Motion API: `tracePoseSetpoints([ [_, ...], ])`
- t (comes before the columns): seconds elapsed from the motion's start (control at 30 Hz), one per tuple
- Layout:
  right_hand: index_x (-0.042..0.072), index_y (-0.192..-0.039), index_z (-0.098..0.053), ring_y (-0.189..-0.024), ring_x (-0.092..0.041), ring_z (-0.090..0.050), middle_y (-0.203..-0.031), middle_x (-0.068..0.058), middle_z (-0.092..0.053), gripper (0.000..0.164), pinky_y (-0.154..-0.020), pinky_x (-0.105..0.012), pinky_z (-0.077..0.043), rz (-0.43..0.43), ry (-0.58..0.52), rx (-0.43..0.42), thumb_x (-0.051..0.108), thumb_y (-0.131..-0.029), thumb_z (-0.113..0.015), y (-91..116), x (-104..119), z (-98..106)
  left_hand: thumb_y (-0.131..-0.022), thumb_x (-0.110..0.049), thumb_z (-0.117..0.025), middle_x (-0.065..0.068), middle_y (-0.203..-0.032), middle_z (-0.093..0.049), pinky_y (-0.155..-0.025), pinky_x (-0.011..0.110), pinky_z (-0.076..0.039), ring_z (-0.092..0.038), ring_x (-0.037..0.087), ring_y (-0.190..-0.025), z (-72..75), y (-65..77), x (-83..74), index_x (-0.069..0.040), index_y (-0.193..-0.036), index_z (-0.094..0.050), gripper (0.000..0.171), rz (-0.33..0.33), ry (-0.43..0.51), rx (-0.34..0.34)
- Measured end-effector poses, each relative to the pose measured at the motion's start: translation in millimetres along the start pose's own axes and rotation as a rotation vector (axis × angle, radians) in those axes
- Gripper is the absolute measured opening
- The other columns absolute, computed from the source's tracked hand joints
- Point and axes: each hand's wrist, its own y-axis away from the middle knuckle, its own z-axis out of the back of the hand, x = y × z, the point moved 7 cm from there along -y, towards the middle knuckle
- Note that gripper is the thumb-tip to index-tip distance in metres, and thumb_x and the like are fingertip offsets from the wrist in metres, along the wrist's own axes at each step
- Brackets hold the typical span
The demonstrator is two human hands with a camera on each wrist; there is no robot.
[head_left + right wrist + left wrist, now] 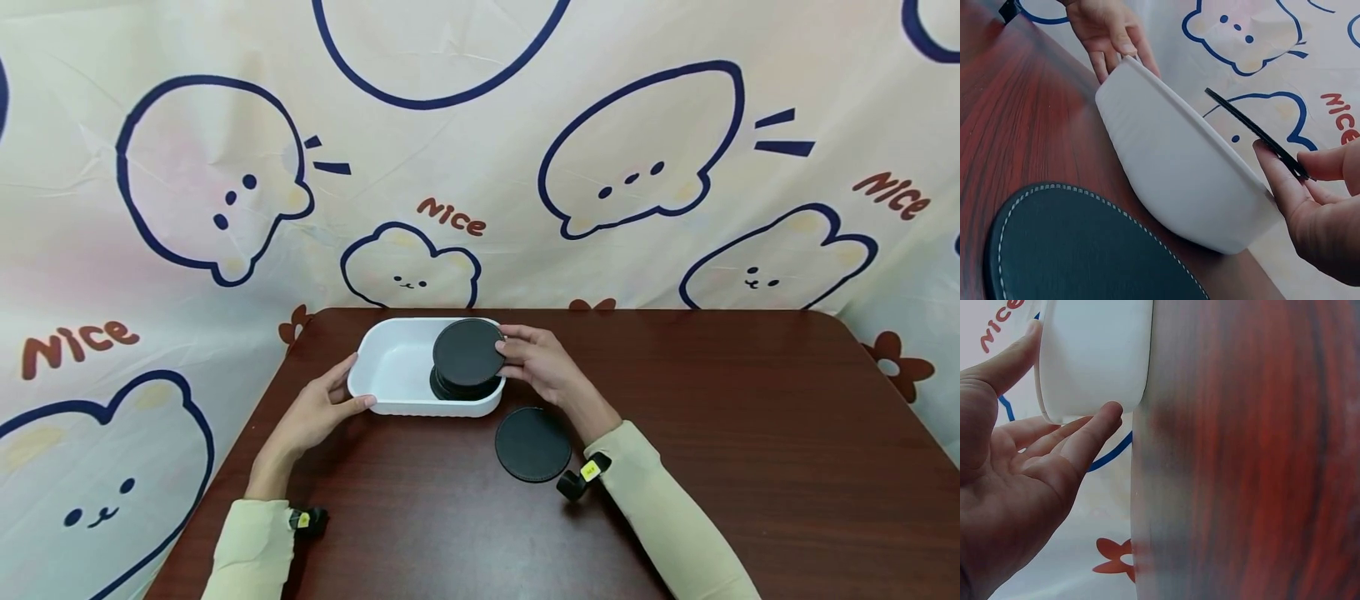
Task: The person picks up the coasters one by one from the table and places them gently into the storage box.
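A white rectangular box [393, 358] with rounded corners sits near the table's far edge. My left hand [318, 412] holds its left end, thumb at the near corner and fingers along the side. Between thumb and fingers, my right hand [551, 367] pinches a round black coaster [468, 352] by its right edge, above the box's right half. In the right wrist view this coaster [1254, 128] appears edge-on, tilted over the rim. Beneath it, more black coasters [442, 390] lie stacked in the box, mostly hidden. Another black coaster [1085, 244] with pale edge stitching lies on the table in front.
The dark brown wooden table [712, 433] ends just behind the box. A cloth backdrop [510, 167] with cartoon bear outlines hangs behind and at both sides. Small black wrist devices [309, 522] are worn at both sleeves.
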Motion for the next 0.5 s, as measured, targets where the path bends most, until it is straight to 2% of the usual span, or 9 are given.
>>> tracePoseSetpoints([
  [0.17, 0.002, -0.164, -0.039, -0.134, -0.032, -0.067, -0.163, -0.025, -0.049, 0.055, -0.092, -0.032, -0.064, 0.0, 0.004, 0.015, 0.003, -0.111, -0.053, -5, -1, -9, -0.101, -0.03, -0.077, 0.028, -0.172, -0.033, -0.101, 0.028, -0.059, -0.054, 0.044, -0.147, -0.6, -0.5, 0.8, -0.005, -0.172, -0.02, 0.094, -0.004, -0.007, -0.001],
  [0.37, 0.003, -0.162, -0.043, -0.13, -0.032, -0.071, -0.158, -0.026, -0.055, 0.052, -0.095, -0.036, -0.063, -0.001, 0.024, 0.021, 0.002, -0.111, -0.054, -10, -2, -20, -0.101, -0.03, -0.078, 0.027, -0.172, -0.033, -0.106, 0.044, -0.057, -0.053, 0.044, -0.147, -0.7, 0.0, 0.4, -0.005, -0.172, -0.02, 0.095, 0.001, -0.012, -0.003],
  [0.5, 0.004, -0.161, -0.045, -0.132, -0.034, -0.069, -0.157, -0.025, -0.057, 0.051, -0.096, -0.038, -0.063, -0.006, 0.027, 0.02, 0.002, -0.111, -0.055, -14, -2, -23, -0.101, -0.032, -0.078, 0.028, -0.172, -0.033, -0.106, 0.048, -0.055, -0.054, 0.045, -0.147, -0.1, -0.2, -0.4, -0.005, -0.172, -0.019, 0.096, 0.0, -0.014, -0.003],
])
